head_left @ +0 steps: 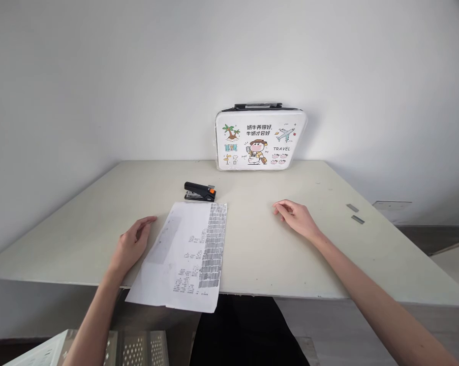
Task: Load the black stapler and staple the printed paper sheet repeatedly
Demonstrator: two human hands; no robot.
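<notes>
My left hand [133,243] rests on the table beside the left edge of some printed paper [191,234]. Its fingers are loosely bent and apart, with nothing visible in them. The paper has dense grey print along its right side, and its near end hangs over the table's front edge. Just beyond the paper's far edge lies a black stapler [199,192] with an orange part at its right end. To the right, my right hand [293,216] lies on the table, its fingers loosely curled and holding nothing that I can see.
A white carry case [259,140] with cartoon prints and a black handle leans against the wall at the back. Two strips of staples [358,219] lie near the right edge of the pale table [259,254]. Below the front left is a perforated container [133,348].
</notes>
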